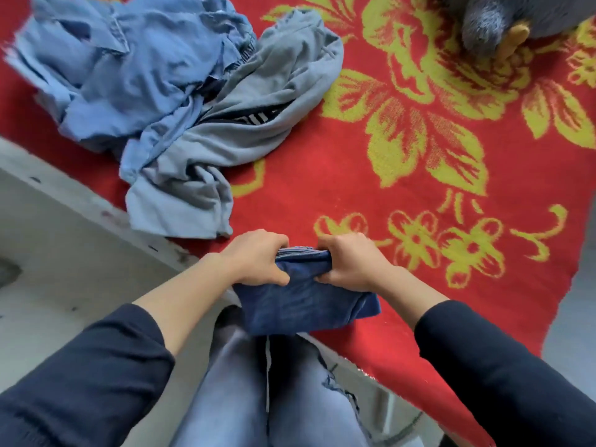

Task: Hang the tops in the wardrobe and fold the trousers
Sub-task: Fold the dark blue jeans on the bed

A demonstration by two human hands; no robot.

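Left hand and right hand both grip the top edge of a dark blue garment. The fingers are curled over the bunched layers and the thumbs are tucked against the front. It sits at the near edge of the red blanket, right in front of the person's knees, with its lower part hanging off the edge.

Only the head view to go on. Progress-wise, I'd say this piece is nearly folded: it's a compact bundle with several layers stacked at the top. Everything else looks untouched. A light blue garment and a grey garment lie crumpled together at the far left of the blanket, with no wardrobe or hanger in sight, so the hanging looks undone.

Textures: the dark blue cloth looks soft and slightly fuzzy, the light blue one thin and crinkly, and the grey one heavier, sweatshirt-ish. The blanket is thick and woolly with yellow flowers. A grey plush toy sits in the far right corner.
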